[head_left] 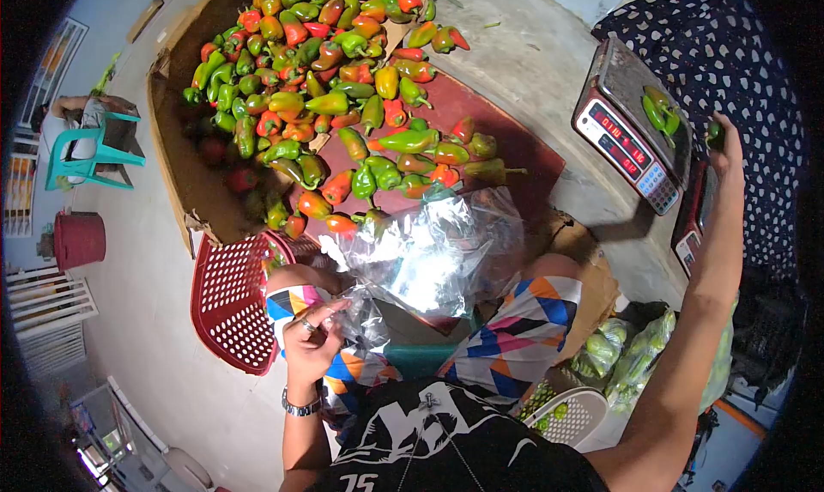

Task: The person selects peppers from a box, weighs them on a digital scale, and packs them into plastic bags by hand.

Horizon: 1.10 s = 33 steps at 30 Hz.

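Observation:
My left hand (313, 342), with a ring and a wrist band, is closed on the gathered edge of a clear plastic bag (429, 256). The bag spreads over my lap and the near edge of the red board, shining with glare. Far to the right, my stretched-out right hand (728, 148) grips a dark green pepper (715, 135), partly hidden by the fingers. Just left of that hand, a few green peppers (659, 114) lie on the plate of a digital scale (625, 153) with lit red digits. Many red, green and orange peppers (330, 103) are heaped ahead of me.
A cardboard box (172, 140) surrounds the heap, which spills onto a red board (524, 140). A red perforated basket (227, 303) stands by my left knee. Filled plastic bags (644, 355) and a pale basket (575, 419) sit at the right. A teal chair (99, 153) is at far left.

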Each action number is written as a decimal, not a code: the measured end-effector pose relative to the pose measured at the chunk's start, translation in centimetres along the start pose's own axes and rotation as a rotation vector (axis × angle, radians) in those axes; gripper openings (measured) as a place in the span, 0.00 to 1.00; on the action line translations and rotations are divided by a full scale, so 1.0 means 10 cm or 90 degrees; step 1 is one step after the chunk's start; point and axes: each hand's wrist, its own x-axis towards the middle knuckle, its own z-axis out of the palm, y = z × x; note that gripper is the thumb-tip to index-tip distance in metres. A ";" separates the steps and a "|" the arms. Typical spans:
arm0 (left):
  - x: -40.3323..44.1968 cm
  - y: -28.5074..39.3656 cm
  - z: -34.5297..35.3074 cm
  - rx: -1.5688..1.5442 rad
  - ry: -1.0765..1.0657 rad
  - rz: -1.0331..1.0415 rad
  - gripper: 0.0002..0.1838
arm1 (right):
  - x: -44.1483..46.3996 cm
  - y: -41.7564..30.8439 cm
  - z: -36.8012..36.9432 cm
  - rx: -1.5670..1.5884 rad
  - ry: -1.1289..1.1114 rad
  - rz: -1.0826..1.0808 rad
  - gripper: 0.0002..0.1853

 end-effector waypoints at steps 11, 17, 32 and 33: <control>-0.03 0.02 -0.01 -0.032 -0.008 -0.038 0.24 | -0.17 0.35 -0.18 0.044 0.018 0.035 0.07; 0.00 0.02 -0.01 0.008 -0.013 -0.005 0.24 | 0.02 0.65 -0.24 -0.253 0.071 0.042 0.10; -0.02 0.02 -0.01 -0.002 -0.010 -0.055 0.23 | -0.32 0.99 0.13 -0.319 0.194 0.103 0.35; 0.00 0.03 -0.01 0.004 -0.012 -0.044 0.23 | -0.31 0.96 0.12 -0.331 0.196 0.115 0.39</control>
